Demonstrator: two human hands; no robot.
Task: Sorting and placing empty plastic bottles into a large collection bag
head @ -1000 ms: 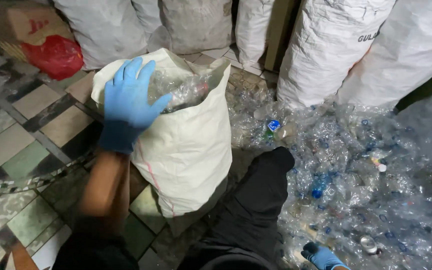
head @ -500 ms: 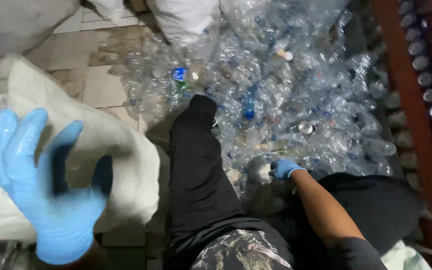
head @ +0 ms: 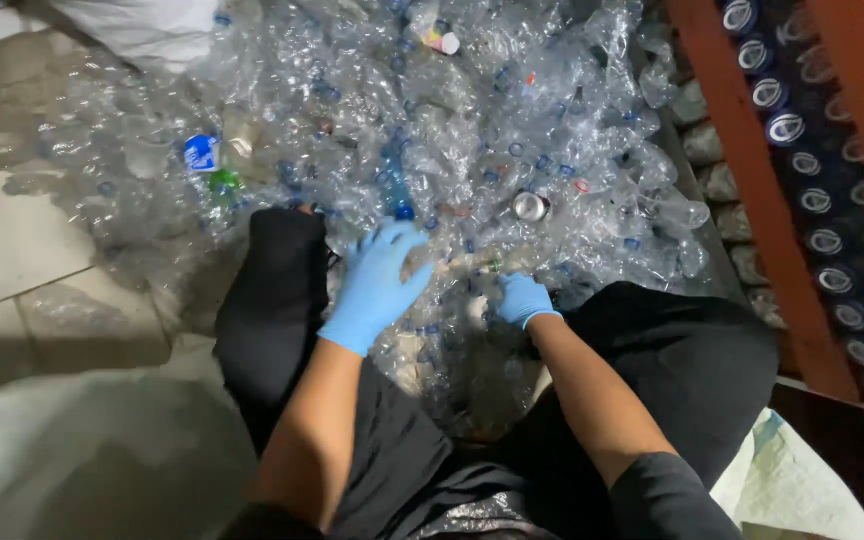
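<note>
Between black-trousered knees, the spread-fingered left hand [head: 377, 285] and curled right hand [head: 522, 298] reach crushed clear bottles [head: 472, 150].

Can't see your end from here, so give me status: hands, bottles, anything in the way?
Left hand open, fingers spread over clear plastic bottles. Right hand curled into the pile, grip unclear. Own legs flank it; nothing blocking.

I see my left hand [head: 377, 285], blue-gloved, stretched toward twelve o'clock, fingers spread, palm down. My right hand [head: 522, 298], gloved too, sits at its three o'clock, fingers curled under, forearm bare.
</note>
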